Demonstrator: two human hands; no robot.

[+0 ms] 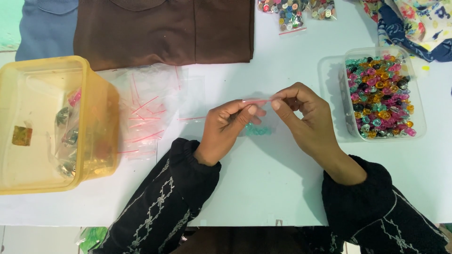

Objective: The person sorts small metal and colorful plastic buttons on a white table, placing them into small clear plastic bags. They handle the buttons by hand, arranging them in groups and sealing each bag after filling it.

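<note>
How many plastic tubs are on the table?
2. A yellow tub stands at the left, with filled little bags inside. A clear tub full of colourful beads stands at the right, beside the right hand. More could sit outside the picture.

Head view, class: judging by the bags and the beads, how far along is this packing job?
Done: a few filled bags lie in the yellow tub. In hand: the left hand and right hand pinch the red-striped top of a small clear bag holding teal beads. Left: the clear box is nearly full of mixed beads, and empty bags wait.
</note>
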